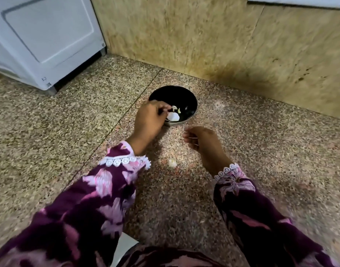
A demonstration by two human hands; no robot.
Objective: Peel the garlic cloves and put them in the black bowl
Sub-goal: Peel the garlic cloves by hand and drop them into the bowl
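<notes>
Floor: speckled granite slabs are spreading all round the black bowl, with a thin joint line running diagonally just left of it; bare stone is lying open on every side of the bowl except behind.
Wall: beige marbled cladding is standing close behind the bowl, stained darker toward its foot; a pale ledge above is being cut off by the top edge.
Appliance: a white panelled cabinet is sitting well left of and behind the bowl, its upper part out of view; no readable writing is showing on it.
Sleeves: purple floral fabric with white lace cuffs is reaching toward the bowl from the near side, blurring at the bottom edge.
Black bowl: it is resting on the floor near the wall; its near-left rim is being hidden by the left hand.
Left hand: it is hovering over the bowl's near-left rim, fingers curled, pinching a white piece; whether that piece is clove or skin is hard to make out.
Right hand: it is hanging just in front of the bowl, fingers loosely curled; whether they are holding anything I cannot tell.
Garlic cloves: small pale bits are lying inside the bowl.
Loose clove: a blurred pale lump is lying on the floor in front of the bowl, between the wrists.
</notes>
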